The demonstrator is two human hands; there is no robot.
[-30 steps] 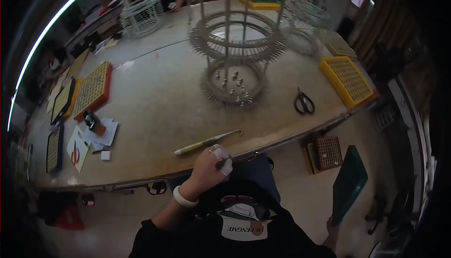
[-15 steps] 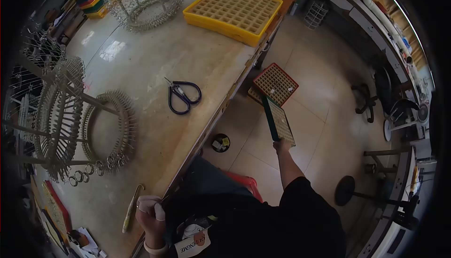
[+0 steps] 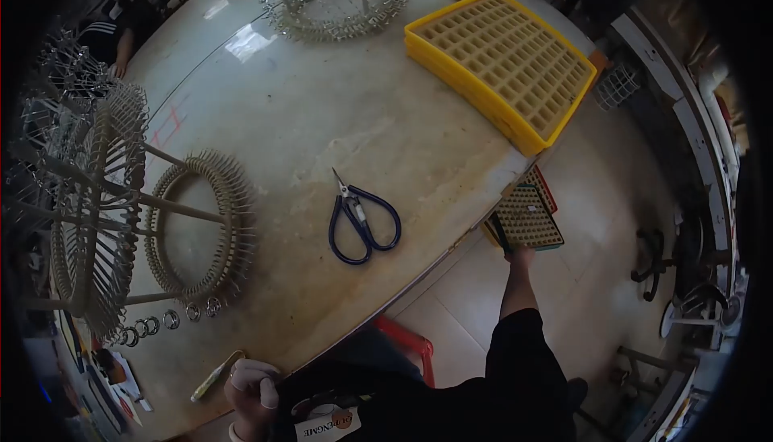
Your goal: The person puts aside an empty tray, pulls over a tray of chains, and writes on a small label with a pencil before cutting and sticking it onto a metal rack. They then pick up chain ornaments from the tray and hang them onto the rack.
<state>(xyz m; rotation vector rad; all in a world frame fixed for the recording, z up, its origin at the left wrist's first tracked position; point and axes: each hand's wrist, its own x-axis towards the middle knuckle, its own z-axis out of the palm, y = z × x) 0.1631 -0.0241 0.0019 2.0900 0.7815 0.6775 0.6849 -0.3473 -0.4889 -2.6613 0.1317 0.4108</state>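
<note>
My right hand [image 3: 520, 255] reaches down beyond the table's edge and grips the near edge of a green slotted tray [image 3: 527, 215]. This tray lies over a red tray [image 3: 543, 188], low by the floor. At the near table edge is my left hand [image 3: 254, 386], its fingers curled and covered with pale finger cots; nothing shows in them. Right beside it on the table lies a thin hook tool with a yellowish handle [image 3: 212, 379]. Dark-blue-handled scissors [image 3: 360, 221] rest in the middle of the table, apart from both hands.
A yellow tray [image 3: 515, 116] with a gridded insert sits at the table's right edge. Ring-shaped racks [image 3: 201, 225] with many prongs stand at left, and another rack [image 3: 338, 7] at the back. A red stool [image 3: 411, 345] is below the table. Another person's arm [image 3: 122, 51] shows at far left.
The view has swung, so the table things appear further right and lower. The green tray, tilted in the air before, is now down over the red tray. My left hand stays at the table edge.
</note>
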